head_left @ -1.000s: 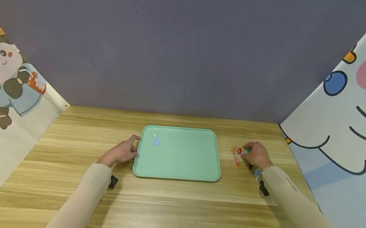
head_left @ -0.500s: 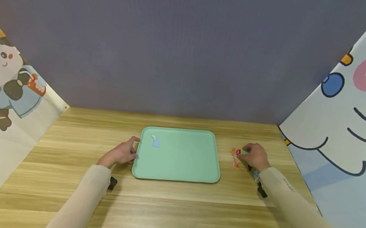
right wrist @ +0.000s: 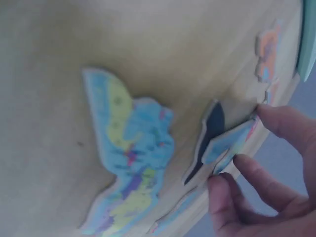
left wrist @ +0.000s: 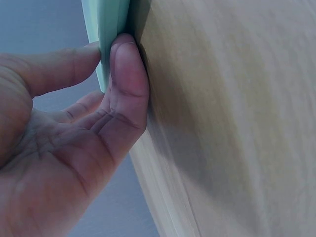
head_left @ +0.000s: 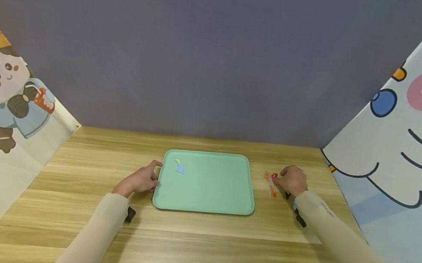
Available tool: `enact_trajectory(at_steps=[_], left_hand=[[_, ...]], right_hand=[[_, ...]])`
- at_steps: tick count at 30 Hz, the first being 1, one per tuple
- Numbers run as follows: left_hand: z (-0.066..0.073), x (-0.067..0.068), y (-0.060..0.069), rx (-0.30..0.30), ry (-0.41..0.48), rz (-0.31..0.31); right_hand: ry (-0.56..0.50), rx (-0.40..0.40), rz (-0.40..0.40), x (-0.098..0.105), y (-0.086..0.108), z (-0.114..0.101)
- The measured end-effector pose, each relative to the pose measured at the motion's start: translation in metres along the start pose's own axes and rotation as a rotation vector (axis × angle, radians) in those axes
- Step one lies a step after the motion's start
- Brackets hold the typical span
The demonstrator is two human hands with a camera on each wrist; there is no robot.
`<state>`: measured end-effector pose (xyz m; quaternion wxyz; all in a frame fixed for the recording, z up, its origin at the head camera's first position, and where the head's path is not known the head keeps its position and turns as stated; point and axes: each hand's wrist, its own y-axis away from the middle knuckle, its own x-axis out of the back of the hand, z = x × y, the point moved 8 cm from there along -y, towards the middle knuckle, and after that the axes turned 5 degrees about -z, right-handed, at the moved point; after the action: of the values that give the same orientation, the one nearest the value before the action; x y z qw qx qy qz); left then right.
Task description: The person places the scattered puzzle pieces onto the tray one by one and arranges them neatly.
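Note:
My left hand [head_left: 140, 181] holds the left edge of a mint-green tray [head_left: 208, 185], with thumb and fingers at its rim in the left wrist view. A small blue and yellow puzzle piece [head_left: 180, 167] lies in the tray's upper left. Right of the tray, my right hand [head_left: 293, 181] pinches a light blue puzzle piece [right wrist: 229, 140] just above the table. A dark flat piece [right wrist: 212, 131] lies beside it, partly overlapped in the right wrist view. Orange pieces [right wrist: 268, 52] lie between that hand and the tray.
A larger blue and yellow piece [right wrist: 123, 133] lies on the wooden table [head_left: 197, 255] near the right wrist, mostly hidden from the head camera. A grey wall [head_left: 211, 62] stands behind, and panels with cartoon drawings flank both sides.
My right hand has shifted slightly left, toward the orange pieces. The left hand keeps its hold on the tray, and the head view has tilted a little.

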<state>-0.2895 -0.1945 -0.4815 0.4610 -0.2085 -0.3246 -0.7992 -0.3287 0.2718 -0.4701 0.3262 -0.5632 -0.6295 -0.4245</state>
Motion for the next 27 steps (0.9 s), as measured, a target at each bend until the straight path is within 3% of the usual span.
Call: enact_trajectory(at_steps=[5, 13, 19, 27], left_hand=[[-0.001, 0.0, 0.0, 0.026, -0.003, 0.005], [-0.001, 0.001, -0.001, 0.027, -0.008, 0.013], [-0.001, 0.001, -0.002, 0.016, -0.027, 0.009], [-0.002, 0.001, -0.002, 0.023, -0.033, 0.001]], right_hand=[[0.003, 0.056, 0.005, 0.001, -0.005, -0.007], [0.02, 0.044, 0.058, 0.002, -0.012, -0.007], [-0.068, 0.036, 0.116, 0.014, -0.01, -0.004], [-0.15, 0.204, 0.176, 0.026, -0.001, -0.033]])
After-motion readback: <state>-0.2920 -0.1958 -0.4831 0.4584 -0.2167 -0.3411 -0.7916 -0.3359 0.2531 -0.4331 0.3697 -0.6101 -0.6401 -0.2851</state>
